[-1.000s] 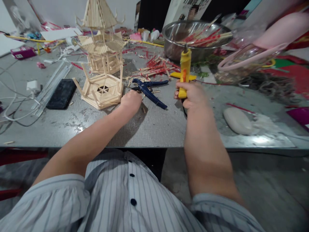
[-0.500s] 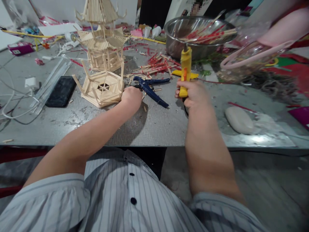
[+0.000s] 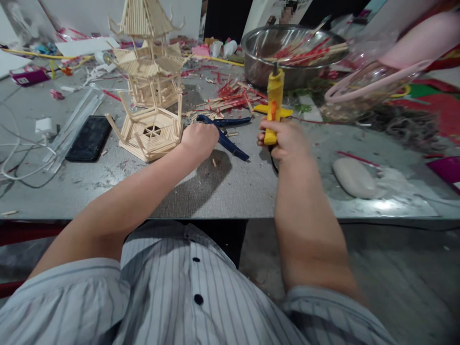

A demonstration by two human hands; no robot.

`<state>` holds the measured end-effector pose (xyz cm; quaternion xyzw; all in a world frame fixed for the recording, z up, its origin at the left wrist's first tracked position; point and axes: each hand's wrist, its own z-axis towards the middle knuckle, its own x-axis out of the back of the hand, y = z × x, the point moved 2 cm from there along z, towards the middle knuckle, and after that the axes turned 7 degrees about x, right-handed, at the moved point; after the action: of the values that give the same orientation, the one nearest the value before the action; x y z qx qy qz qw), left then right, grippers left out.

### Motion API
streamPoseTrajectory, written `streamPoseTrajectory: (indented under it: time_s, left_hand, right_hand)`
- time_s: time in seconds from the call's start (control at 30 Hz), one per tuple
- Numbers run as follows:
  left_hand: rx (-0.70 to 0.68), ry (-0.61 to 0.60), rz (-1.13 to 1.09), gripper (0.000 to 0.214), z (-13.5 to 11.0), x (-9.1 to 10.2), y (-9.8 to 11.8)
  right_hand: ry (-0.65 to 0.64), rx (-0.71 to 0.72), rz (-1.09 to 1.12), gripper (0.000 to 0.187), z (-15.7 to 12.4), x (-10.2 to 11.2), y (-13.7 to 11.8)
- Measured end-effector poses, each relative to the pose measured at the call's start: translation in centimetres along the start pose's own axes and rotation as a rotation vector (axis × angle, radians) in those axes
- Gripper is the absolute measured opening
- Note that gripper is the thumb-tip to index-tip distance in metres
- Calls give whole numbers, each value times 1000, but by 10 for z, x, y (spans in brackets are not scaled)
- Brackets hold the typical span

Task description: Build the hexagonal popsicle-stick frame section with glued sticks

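Observation:
My left hand (image 3: 201, 140) is curled closed at the right edge of a hexagonal base (image 3: 163, 122) built of thin wooden sticks, with several posts standing up from it. Its fingertips are hidden, so what they pinch cannot be made out. Just beyond that hand lies a dark blue hand cutter (image 3: 230, 143), its head partly covered. My right hand (image 3: 283, 139) is wrapped around a yellow glue gun (image 3: 275, 96) with an orange switch, held above the table with its metal tip pointing away from me. A dark cord hangs below it.
Behind the base stands a tiered stick pagoda (image 3: 151, 62). Red-tipped sticks (image 3: 233, 98) lie scattered near a steel bowl (image 3: 258, 67). A black phone (image 3: 89, 138) is at left, a yellow-handled thing (image 3: 283, 112) behind the glue gun, and a pale oval object (image 3: 354, 177) at right.
My left hand has shifted slightly right, over the cutter's head, still closed. The right hand keeps its grip on the glue gun, nearly unmoved. The whole view has shifted slightly.

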<state>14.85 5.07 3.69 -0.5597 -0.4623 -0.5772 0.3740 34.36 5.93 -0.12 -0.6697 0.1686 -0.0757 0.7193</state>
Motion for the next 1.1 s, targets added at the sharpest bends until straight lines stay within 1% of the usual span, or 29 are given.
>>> streamPoseTrajectory:
  time_s: [0.07,0.1,0.2,0.27,0.33,0.4,0.47,0.53,0.67,0.77,0.87,0.97,1.03,1.1]
  left_hand:
    - [-34,82,-31,36,-10,4,-5]
    - [-46,106,-83,33,-16,4,-10]
    - [-112,151,-343,21,-33,-1,-28]
    - [-117,143,-548,12,-42,-7,-40]
    - [-89,117,-745,12,-46,-12,-48]
    - [-35,76,-907,14,-47,-16,-52]
    - [17,42,-1008,14,-45,-20,-53]
    - [54,50,-1042,18,-43,-22,-55]
    - [83,142,-1007,26,-42,-21,-57]
    - [72,157,-992,23,-45,-17,-56]
    - [83,156,-1009,21,-47,-15,-53]
    - [70,180,-1052,20,-45,-15,-53]
    - [67,189,-1091,17,-43,-17,-54]
    - [73,192,-1122,16,-41,-19,-56]
  right_hand:
    - [6,29,1,20,-2,-2,-2]
    - [-5,57,8,20,-3,-4,-3]
    - [-91,139,67,11,-7,-9,-5]
    - [-151,163,105,11,-10,-14,-6]
    - [-224,163,97,16,-15,-19,-6]
    - [-301,165,69,22,-22,-26,-6]
    - [-348,160,51,25,-29,-33,-7]
    - [-356,158,51,27,-36,-37,-9]
    - [-378,214,28,25,-44,-39,-15]
    - [-411,261,1,24,-47,-37,-17]
    - [-470,327,34,23,-46,-35,-18]
    - [-512,413,43,26,-43,-31,-16]
    - [-479,424,2,30,-41,-28,-14]
    - [-414,395,-69,32,-40,-27,-12]
